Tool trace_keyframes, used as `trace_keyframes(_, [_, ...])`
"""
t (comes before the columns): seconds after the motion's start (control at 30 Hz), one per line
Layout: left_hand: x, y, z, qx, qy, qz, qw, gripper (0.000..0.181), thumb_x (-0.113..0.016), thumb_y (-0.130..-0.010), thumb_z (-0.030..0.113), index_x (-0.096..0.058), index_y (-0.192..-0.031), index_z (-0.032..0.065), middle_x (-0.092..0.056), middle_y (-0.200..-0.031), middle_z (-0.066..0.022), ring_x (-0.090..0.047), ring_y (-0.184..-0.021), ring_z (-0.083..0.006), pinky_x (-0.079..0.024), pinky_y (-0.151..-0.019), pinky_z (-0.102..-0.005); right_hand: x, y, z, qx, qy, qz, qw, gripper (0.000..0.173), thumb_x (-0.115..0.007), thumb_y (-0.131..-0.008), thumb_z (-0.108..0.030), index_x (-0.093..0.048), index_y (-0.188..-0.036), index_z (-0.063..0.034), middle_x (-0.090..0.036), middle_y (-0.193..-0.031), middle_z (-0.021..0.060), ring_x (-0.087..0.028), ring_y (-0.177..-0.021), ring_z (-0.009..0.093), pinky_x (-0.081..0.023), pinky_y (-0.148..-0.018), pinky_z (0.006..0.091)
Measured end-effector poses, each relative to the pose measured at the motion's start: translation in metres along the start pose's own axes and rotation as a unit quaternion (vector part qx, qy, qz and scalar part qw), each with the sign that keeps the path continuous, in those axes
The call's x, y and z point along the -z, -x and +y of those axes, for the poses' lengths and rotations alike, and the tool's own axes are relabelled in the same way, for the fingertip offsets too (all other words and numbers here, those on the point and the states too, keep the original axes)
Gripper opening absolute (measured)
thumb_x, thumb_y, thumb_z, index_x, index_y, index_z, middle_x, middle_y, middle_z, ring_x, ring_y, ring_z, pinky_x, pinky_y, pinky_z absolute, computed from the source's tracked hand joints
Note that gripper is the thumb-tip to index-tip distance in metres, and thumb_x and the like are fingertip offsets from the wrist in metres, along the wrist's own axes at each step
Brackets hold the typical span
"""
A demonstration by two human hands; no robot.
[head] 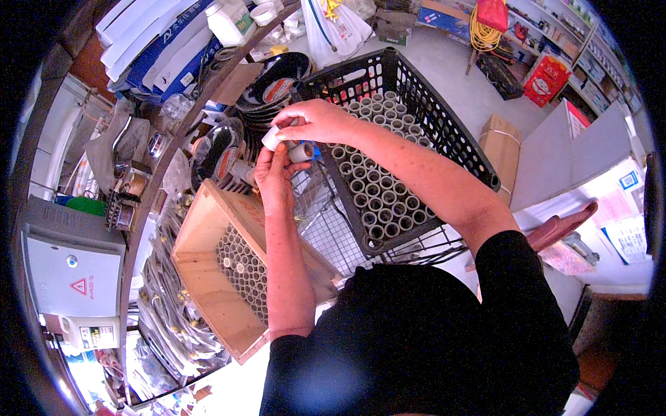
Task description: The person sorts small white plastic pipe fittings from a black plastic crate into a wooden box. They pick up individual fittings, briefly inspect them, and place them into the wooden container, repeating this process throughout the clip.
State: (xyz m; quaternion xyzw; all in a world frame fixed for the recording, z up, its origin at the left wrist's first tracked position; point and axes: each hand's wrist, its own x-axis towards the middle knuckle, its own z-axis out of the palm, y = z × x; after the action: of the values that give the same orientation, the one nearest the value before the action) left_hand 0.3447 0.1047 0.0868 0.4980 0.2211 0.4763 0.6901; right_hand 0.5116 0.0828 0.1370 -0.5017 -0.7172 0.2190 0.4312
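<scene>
Over the gap between crate and box, my two hands meet at a short white plastic sleeve, likely a pipe coupling. My right hand pinches it from above. Below, my left hand has fingertips on the same coupling and holds a second, greyer coupling with its open end facing right. A black plastic crate under my right forearm holds rows of upright couplings. Beside my left forearm, a wooden box has similar couplings packed on end; the forearm hides part of them.
Black pans with labels are stacked beyond my hands. Beneath the crate is a wire grid. A shelf edge runs along the left, near bundled hoses and a grey electrical cabinet. A cardboard carton stands right.
</scene>
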Motion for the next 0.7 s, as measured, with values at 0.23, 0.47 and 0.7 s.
trace_keyframes(0.23, [-0.002,0.002,0.002,-0.035,0.001,0.014,0.999,0.035,-0.049,-0.093,0.005,-0.046,-0.127,0.0060,-0.062,-0.105,-0.0098,-0.065,-0.083,-0.0190,-0.059,-0.058,-0.0282,0.012,-0.011,0.001,-0.081,-0.174,0.063,0.979,0.032,-0.067,-0.085,-0.022,-0.061,-0.109,-0.0021,-0.066,-0.094,0.0077,-0.063,-0.073,0.011,-0.050,-0.062,0.0238])
trace_keyframes(0.47, [0.014,-0.005,-0.008,0.012,0.045,0.091,0.995,0.028,-0.050,-0.093,0.005,-0.052,-0.120,0.0038,-0.063,-0.103,-0.0117,-0.066,-0.082,-0.0217,-0.058,-0.058,-0.0302,0.036,0.006,0.086,-0.195,0.052,0.248,0.947,0.035,-0.072,-0.069,-0.031,-0.067,-0.091,-0.0039,-0.067,-0.085,0.0146,-0.066,-0.078,0.026,-0.052,-0.071,0.0358])
trace_keyframes(0.7, [0.018,-0.006,-0.011,0.029,0.058,0.074,0.995,0.026,-0.049,-0.092,0.004,-0.053,-0.118,0.0035,-0.064,-0.102,-0.0112,-0.066,-0.082,-0.0206,-0.058,-0.058,-0.0311,0.017,0.022,0.134,-0.268,0.183,0.170,0.931,0.032,-0.068,-0.068,-0.026,-0.068,-0.094,-0.0067,-0.067,-0.092,0.0176,-0.064,-0.087,0.035,-0.050,-0.081,0.0425])
